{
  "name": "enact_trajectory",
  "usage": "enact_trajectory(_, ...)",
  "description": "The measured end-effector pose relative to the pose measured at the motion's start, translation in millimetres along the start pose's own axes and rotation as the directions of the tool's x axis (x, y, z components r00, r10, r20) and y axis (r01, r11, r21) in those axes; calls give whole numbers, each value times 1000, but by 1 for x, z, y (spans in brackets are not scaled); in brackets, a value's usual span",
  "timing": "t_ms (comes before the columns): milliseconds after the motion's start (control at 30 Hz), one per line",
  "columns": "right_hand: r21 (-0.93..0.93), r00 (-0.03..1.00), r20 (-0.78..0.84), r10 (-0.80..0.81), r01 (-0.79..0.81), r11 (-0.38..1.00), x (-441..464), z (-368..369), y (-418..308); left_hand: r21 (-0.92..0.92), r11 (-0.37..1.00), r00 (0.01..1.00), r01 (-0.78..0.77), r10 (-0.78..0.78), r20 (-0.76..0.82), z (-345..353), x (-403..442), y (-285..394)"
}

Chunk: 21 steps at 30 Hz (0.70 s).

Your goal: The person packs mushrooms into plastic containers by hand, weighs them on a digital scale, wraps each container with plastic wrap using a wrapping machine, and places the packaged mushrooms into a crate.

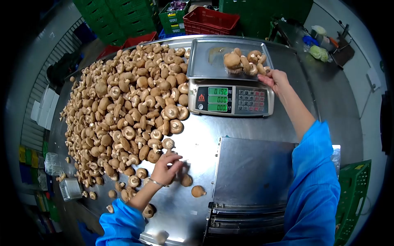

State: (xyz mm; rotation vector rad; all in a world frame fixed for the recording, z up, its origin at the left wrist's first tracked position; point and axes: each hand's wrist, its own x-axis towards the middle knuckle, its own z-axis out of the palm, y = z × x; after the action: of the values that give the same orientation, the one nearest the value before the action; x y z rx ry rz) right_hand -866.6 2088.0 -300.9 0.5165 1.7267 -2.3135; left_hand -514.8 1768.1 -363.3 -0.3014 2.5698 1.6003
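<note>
A clear plastic tray (235, 70) heaped with brown mushrooms (232, 60) rests on the metal pan (205, 67) of a digital scale. My right hand (276, 80) is at the tray's right end, thumb and fingers closed on its corner. The scale (230, 98) has lit green displays, the top one reading about 0.192. Beside the front edge of a large mushroom pile (119, 110), my left hand (165, 168) hovers over the metal table, fingers apart and nothing visible in it. A mushroom (168, 143) lies just beyond its fingers, and another mushroom (198, 191) sits to its lower right.
A raised metal box (256, 170) stands on the table (195, 141) between my arms. Stacked empty plastic trays (70, 189) are at the left edge. Green crates (119, 16) and a red crate (210, 20) stand behind the table. Another green crate (353, 192) is at the right.
</note>
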Motion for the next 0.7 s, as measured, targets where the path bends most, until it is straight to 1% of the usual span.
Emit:
enact_trajectory(33,20,1000,13,-18,18,1000,-7,-3,0,-296,947,991,129,-129,18,-5,4,16)
enact_trajectory(67,30,998,49,-27,25,999,-14,-6,-2,-517,840,976,162,-214,-43,-10,6,36)
enact_trajectory(100,0,997,65,-32,32,999,-36,-5,-12,-640,763,990,89,-140,-29,-18,11,53)
enact_trajectory(133,-28,992,115,-59,63,998,-55,-7,-20,-616,788,996,-4,-55,-76,-23,12,80)
enact_trajectory(167,-53,983,163,-84,94,994,-74,-12,-26,-586,805,993,-95,31,-118,-23,12,112)
enact_trajectory(200,-68,978,189,-85,100,993,-97,-18,-31,-501,817,958,-285,233,-166,-18,14,140)
enact_trajectory(233,-84,973,214,-85,105,991,-122,-27,-36,-407,785,884,-468,428,-191,-9,15,171)
enact_trajectory(267,-72,964,262,-54,75,995,-148,-38,-38,-108,743,747,-661,638,-187,-3,11,208)
enact_trajectory(300,-69,965,260,-11,30,997,-175,-50,-38,184,594,585,-783,804,-108,7,7,240)
enact_trajectory(367,-96,976,204,72,-53,994,-234,-76,-35,285,397,405,-873,914,-31,46,8,284)
enact_trajectory(400,-97,978,185,91,-74,993,-256,-93,-29,321,365,384,-874,923,-6,72,11,295)
enact_trajectory(433,-99,980,163,117,-102,990,-277,-112,-22,352,338,368,-873,930,20,98,13,295)
enact_trajectory(467,-75,980,132,149,-140,987,-295,-130,-15,367,424,497,-828,857,133,117,8,291)
enact_trajectory(500,-74,980,105,168,-161,984,-311,-147,-9,396,489,601,-778,762,241,135,4,287)
enact_trajectory(533,-72,980,81,181,-176,982,-325,-163,-5,436,536,683,-724,647,340,153,-1,286)
enact_trajectory(567,-66,979,56,198,-194,979,-336,-178,-3,442,506,661,-741,666,345,165,-6,282)
enact_trajectory(633,-74,984,20,175,-173,982,-354,-204,1,453,452,622,-768,693,364,180,-20,271)
enact_trajectory(667,-81,987,9,159,-158,984,-361,-214,1,400,489,618,-775,718,321,183,-26,267)
enact_trajectory(700,-87,990,4,141,-140,986,-366,-223,2,329,578,665,-747,654,361,183,-35,270)
